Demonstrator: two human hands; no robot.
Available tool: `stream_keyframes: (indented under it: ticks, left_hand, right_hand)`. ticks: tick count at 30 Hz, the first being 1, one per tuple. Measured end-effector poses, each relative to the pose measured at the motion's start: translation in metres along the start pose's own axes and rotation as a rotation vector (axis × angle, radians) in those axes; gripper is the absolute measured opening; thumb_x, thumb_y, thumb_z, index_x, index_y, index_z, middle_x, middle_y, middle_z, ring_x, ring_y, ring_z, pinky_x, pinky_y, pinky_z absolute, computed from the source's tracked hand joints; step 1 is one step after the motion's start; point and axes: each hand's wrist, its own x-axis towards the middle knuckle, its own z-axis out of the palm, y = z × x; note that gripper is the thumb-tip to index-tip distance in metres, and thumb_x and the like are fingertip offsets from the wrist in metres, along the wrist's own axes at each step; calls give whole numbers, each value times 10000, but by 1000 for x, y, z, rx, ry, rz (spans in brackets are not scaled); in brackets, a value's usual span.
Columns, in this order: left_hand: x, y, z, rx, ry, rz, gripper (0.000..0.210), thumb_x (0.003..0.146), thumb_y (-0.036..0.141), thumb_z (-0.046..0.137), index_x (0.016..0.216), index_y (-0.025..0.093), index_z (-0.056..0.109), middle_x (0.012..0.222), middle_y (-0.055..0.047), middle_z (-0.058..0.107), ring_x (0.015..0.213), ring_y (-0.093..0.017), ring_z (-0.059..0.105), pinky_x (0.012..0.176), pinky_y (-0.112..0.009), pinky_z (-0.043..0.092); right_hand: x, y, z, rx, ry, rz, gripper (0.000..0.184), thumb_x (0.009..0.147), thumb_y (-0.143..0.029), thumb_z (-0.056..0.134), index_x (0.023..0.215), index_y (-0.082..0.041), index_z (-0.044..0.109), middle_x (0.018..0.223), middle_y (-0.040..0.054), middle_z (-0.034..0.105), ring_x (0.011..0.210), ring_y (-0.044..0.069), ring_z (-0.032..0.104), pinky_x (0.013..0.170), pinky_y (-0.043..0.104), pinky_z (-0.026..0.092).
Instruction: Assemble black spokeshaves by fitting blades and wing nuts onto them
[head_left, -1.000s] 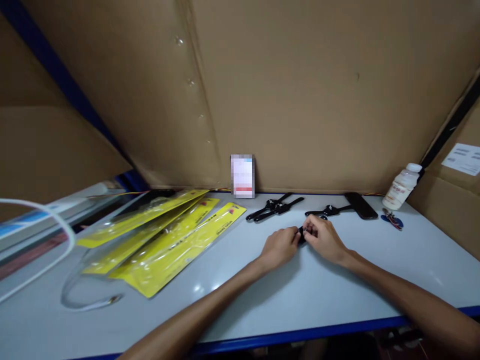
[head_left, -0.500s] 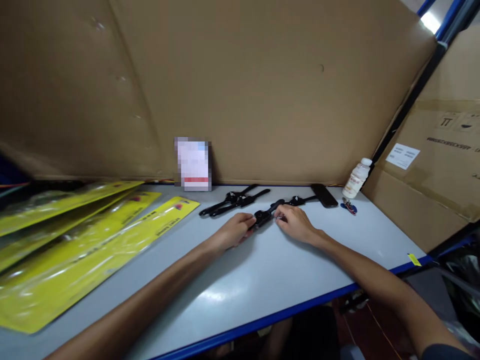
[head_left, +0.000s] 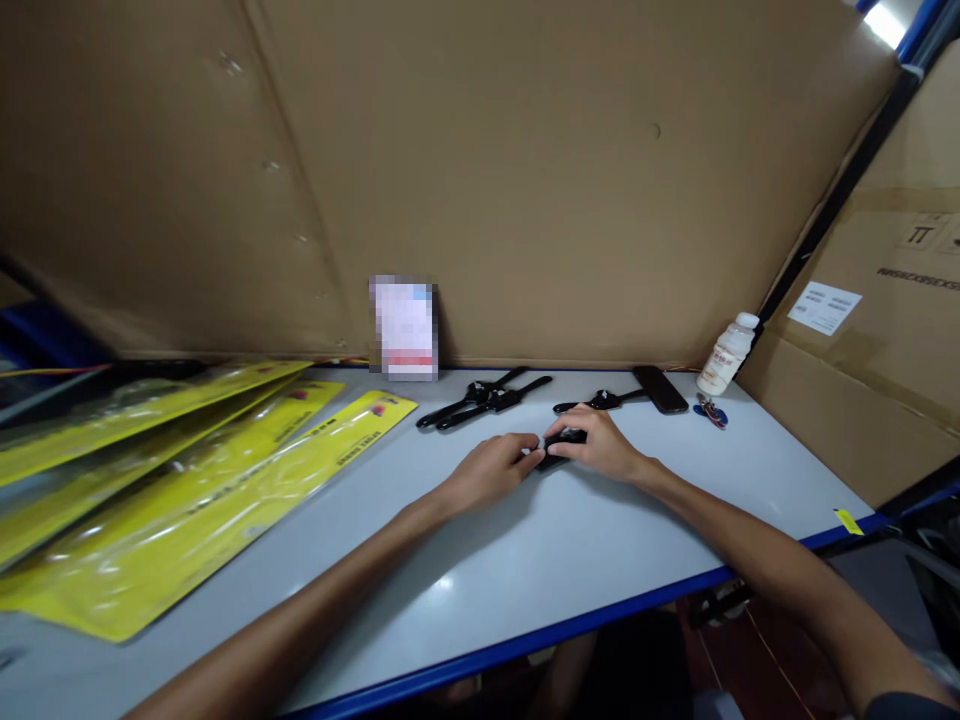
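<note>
White tabletop [head_left: 600, 530] across the lower frame, yellow blister packs [head_left: 247, 510] fanned over its left.
Just right of centre, the right hand [head_left: 600, 445] grasps a black spokeshave [head_left: 574, 437] from above; the left hand [head_left: 491, 470] bunches its fingertips beside the tool's left end, whether gripping it I cannot tell. Two similar spokeshaves [head_left: 499, 400] lie behind, at centre.

The held piece [head_left: 568, 437] is black, the cards [head_left: 300, 462] yellow.
</note>
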Motion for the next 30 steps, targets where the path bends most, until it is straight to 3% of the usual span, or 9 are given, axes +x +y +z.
stream_keyframes:
  ticks: [6,11,15,18,21,23,26,28,30]
  left_hand:
    - [3,-1,2,23,-50,28,378,938,412,344,676,225,542,600,-16,566,605,-191,516,607,-284,338]
    - [4,-2,1,-61,9,-29,321,907,410,417,692,211,548,557,8,506,575,-171,473,560,-267,302]
    - [6,-7,-1,-86,71,-77,289,885,414,465,772,193,612,599,7,551,592,-165,475,557,-268,284]
    - [6,-9,-4,-53,111,-79,320,896,436,459,745,196,609,596,7,553,597,-166,478,567,-272,289]
    - [7,-10,-7,-28,151,-55,373,930,432,380,692,207,559,572,12,506,604,-173,483,584,-273,306]
    - [7,-11,-8,-7,183,-46,365,934,412,360,686,212,537,583,7,510,611,-179,498,590,-273,314]
    - [7,-14,-10,50,247,-61,346,933,406,365,723,212,560,627,-17,574,647,-199,548,610,-277,334]
    - [7,-15,-12,122,271,-90,355,945,410,357,770,210,593,705,-48,648,711,-219,599,638,-281,356]
    - [5,-16,-14,196,257,-126,360,959,400,348,818,209,619,793,-76,701,777,-237,636,654,-286,365]
  right_hand:
    - [5,1,0,180,69,151,40,778,-143,708,802,-174,712,842,16,727,850,163,637,825,301,458]
    - [13,17,-36,237,147,301,137,832,-279,638,871,-155,681,881,48,720,788,142,630,751,273,475]
    - [10,35,-67,209,-78,393,101,718,-240,709,744,-144,691,638,3,669,558,108,561,546,222,418]
    - [5,42,-70,161,-264,451,72,634,-182,753,652,-141,697,540,-9,646,485,105,551,490,210,401]
    - [3,45,-65,91,-336,471,50,663,-187,756,676,-148,727,552,-2,669,507,118,603,509,208,440]
    - [3,47,-66,12,-290,470,77,746,-223,718,719,-154,741,600,14,694,552,130,637,546,218,467]
    - [3,55,-73,-182,-74,465,154,862,-203,601,871,-156,747,792,64,742,740,172,680,682,260,498]
    - [2,63,-76,-314,52,449,243,850,-111,564,1021,-159,731,1016,102,742,973,212,661,843,299,482]
    - [0,71,-77,-404,82,422,371,798,-34,562,1109,-167,715,1179,114,702,1137,231,594,970,322,424]
